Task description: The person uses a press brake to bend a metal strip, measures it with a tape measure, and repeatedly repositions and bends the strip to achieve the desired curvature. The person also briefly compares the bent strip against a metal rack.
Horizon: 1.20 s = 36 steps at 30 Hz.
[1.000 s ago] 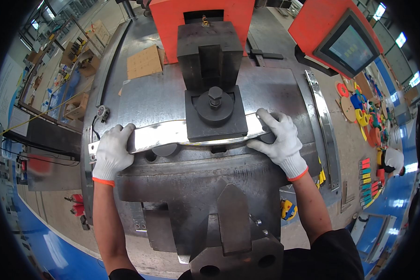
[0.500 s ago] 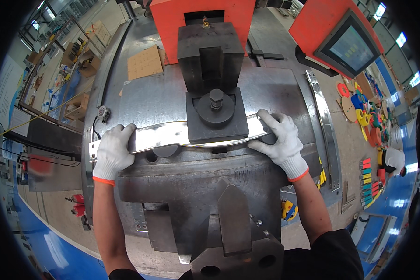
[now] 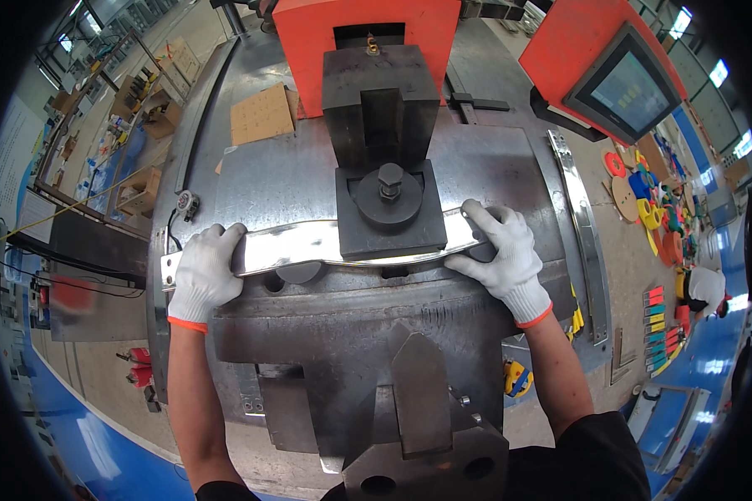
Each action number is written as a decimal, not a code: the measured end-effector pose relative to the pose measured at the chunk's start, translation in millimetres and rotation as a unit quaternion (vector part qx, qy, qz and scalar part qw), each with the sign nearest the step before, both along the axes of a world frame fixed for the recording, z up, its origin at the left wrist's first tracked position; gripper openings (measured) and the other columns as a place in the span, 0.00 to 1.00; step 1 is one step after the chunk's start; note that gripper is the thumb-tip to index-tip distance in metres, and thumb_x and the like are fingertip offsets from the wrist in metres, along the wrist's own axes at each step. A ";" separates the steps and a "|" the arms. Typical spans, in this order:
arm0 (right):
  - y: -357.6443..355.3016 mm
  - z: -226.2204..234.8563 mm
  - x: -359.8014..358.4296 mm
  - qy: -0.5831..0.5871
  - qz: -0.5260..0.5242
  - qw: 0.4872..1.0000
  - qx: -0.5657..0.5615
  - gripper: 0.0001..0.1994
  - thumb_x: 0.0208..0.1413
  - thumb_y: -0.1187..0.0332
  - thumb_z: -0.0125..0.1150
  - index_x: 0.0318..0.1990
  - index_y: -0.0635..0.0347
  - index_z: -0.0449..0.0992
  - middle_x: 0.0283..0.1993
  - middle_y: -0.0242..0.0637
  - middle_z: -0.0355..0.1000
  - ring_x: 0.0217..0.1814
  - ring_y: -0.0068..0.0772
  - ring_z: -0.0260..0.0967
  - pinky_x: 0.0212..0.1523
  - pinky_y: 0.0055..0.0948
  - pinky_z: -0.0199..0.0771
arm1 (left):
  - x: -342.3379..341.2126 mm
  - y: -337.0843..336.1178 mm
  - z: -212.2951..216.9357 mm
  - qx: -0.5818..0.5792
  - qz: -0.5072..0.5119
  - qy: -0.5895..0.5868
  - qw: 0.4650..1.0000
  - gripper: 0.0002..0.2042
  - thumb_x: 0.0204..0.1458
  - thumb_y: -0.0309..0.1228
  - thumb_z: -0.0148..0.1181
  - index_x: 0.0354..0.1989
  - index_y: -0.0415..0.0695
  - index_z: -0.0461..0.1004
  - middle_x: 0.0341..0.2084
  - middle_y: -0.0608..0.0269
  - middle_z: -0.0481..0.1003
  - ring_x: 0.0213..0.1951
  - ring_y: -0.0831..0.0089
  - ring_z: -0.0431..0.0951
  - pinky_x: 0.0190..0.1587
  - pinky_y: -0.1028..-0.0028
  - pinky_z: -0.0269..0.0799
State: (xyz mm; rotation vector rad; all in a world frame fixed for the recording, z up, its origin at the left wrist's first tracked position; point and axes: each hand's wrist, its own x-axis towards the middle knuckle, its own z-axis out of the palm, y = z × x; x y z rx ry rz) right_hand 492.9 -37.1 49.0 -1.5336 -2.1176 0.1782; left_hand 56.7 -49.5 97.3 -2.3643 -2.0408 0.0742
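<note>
A shiny, slightly bent metal bar (image 3: 288, 247) runs from left to right across the machine's bed. Its middle passes behind or under a dark press block (image 3: 393, 237) with a large bolt (image 3: 389, 181) on top. White gloves with orange cuffs cover both hands. Near the bar's left end, which shows holes, my left hand (image 3: 206, 269) is closed around it. My right hand (image 3: 506, 255) grips the right end, thumb at the near edge and fingers over the far edge. Just below the bar, a dark round peg (image 3: 301, 271) stands beside the left hand.
Behind the block rises the red machine body (image 3: 309, 37); a control screen (image 3: 627, 83) hangs at the right. Cardboard (image 3: 261, 115) lies at the back left. Another long metal bar (image 3: 578, 225) rests along the right edge. Near me juts a pointed steel plate (image 3: 420, 392).
Both hands keep their hold on the bar, with hardly any movement. The whole view has shifted very slightly.
</note>
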 end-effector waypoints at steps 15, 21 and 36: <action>2.4 4.7 -1.7 0.017 0.010 1.000 0.007 0.42 0.38 0.46 0.82 0.64 0.44 0.74 0.52 0.45 0.73 0.56 0.53 0.71 0.56 0.49 0.74 | -2.5 -0.4 -8.2 0.018 -0.010 -0.034 0.999 0.27 0.39 0.22 0.65 0.55 0.47 0.76 0.36 0.49 0.74 0.42 0.45 0.78 0.45 0.54 0.75; 23.1 29.2 -18.4 -0.073 0.081 0.991 0.078 0.47 0.41 0.40 0.79 0.67 0.52 0.70 0.62 0.53 0.70 0.64 0.55 0.69 0.62 0.52 0.71 | -13.7 12.3 -4.3 0.008 -0.052 -0.011 0.999 0.23 0.41 0.26 0.64 0.51 0.45 0.75 0.37 0.48 0.77 0.42 0.47 0.80 0.49 0.55 0.76; 27.2 39.0 -70.0 -0.197 0.032 0.979 0.027 0.50 0.49 0.32 0.67 0.68 0.66 0.67 0.42 0.56 0.80 0.56 0.60 0.76 0.62 0.54 0.73 | -53.8 59.1 6.0 -0.038 -0.087 0.012 0.995 0.21 0.43 0.32 0.66 0.48 0.41 0.76 0.41 0.47 0.78 0.49 0.47 0.80 0.53 0.57 0.76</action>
